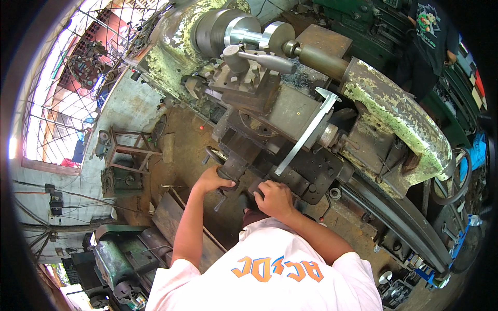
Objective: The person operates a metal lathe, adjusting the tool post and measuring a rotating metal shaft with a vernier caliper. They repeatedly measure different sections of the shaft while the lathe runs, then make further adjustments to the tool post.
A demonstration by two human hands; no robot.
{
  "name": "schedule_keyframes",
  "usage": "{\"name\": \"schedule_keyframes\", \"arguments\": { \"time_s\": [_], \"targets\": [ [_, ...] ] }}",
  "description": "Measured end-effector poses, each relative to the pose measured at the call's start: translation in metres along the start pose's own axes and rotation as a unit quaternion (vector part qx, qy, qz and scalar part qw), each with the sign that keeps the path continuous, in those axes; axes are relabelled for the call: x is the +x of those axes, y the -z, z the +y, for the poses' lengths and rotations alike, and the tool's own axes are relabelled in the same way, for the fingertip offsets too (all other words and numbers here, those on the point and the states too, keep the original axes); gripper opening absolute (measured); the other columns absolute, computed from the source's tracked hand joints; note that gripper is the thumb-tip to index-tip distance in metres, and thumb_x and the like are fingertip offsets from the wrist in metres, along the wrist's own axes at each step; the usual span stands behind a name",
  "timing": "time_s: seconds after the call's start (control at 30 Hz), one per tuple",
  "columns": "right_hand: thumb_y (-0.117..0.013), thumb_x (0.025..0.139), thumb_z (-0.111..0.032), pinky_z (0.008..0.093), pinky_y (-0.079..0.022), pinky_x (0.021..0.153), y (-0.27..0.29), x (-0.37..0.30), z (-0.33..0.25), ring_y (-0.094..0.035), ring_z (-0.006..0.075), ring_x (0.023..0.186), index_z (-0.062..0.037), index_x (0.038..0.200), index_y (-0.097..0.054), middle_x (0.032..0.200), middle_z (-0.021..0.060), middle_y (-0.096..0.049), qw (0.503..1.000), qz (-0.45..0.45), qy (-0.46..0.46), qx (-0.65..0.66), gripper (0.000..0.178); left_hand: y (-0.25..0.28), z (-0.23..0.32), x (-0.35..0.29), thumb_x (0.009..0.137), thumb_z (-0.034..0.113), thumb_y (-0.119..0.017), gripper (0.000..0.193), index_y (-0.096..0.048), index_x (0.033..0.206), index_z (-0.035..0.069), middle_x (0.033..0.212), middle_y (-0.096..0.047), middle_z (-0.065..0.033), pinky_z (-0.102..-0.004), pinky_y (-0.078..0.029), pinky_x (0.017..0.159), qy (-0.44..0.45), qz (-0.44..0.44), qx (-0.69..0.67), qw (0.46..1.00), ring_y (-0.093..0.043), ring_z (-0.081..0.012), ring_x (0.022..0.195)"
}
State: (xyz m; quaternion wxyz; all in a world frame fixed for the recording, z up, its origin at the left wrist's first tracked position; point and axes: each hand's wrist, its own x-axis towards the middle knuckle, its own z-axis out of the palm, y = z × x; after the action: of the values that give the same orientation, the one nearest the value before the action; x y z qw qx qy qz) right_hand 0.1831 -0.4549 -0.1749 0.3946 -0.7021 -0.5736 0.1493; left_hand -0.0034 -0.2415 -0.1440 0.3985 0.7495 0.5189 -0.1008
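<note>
A metal lathe fills the middle and upper right. My left hand [208, 180] is closed on the hub of a hand crank [220, 201] at the front of the carriage, thumb across it. To its right, the curled fingers of my right hand [276, 198] grip a dark round knob [256, 185]; their undersides are hidden. Beyond my hands, a caliper [309, 129] lies slantwise across the carriage. A shiny stepped metal workpiece [248, 36] sits between the chuck [210, 32] and the tailstock [394, 98]. A tool post lever [272, 63] points right, in front of the workpiece.
A handwheel [213, 154] stands just beyond my left hand. The lathe bed [397, 220] runs down to the right. At left are a wooden stand [132, 150] and a green machine [116, 254]. Another person [428, 49] stands at the far right. A barred window [62, 88] is left.
</note>
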Motion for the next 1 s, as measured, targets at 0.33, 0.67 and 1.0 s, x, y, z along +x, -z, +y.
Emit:
{"name": "schedule_keyframes", "arguments": {
  "time_s": [0.33,0.67,1.0],
  "targets": [
    [-0.072,0.086,-0.027,0.0467,-0.055,0.071,-0.001,0.000,0.000,-0.070,0.0348,0.078,-0.0069,0.083,-0.066,0.082,0.0131,-0.067,1.000,-0.004,-0.003,0.005,0.021,-0.005,0.022,-0.016,0.055,0.045,-0.094,0.102,-0.057,0.133,-0.009,0.122,-0.070,-0.0283,-0.0406,-0.051,0.104,0.021,0.049,0.049,0.997,-0.068,-0.0369,0.119],
    [-0.073,0.086,-0.027,0.0470,-0.055,0.069,-0.002,0.000,0.002,-0.070,0.0345,0.076,-0.0075,0.083,-0.065,0.081,0.0128,-0.067,1.000,-0.002,0.003,-0.005,0.022,-0.014,0.027,-0.022,0.054,0.044,-0.095,0.104,-0.055,0.135,-0.008,0.124,-0.069,-0.0284,-0.0429,-0.051,0.104,0.026,0.085,0.082,0.993,-0.067,-0.0389,0.119],
    [-0.072,0.086,-0.028,0.0465,-0.056,0.071,0.001,0.000,0.000,-0.070,0.0335,0.078,-0.0077,0.085,-0.066,0.083,0.0124,-0.068,1.000,-0.013,-0.001,-0.008,0.021,-0.028,0.028,-0.026,0.057,0.043,-0.095,0.109,-0.049,0.142,-0.008,0.134,-0.062,-0.0279,-0.0438,-0.049,0.107,0.016,0.144,0.146,0.979,-0.061,-0.0405,0.126]
  ]
}}
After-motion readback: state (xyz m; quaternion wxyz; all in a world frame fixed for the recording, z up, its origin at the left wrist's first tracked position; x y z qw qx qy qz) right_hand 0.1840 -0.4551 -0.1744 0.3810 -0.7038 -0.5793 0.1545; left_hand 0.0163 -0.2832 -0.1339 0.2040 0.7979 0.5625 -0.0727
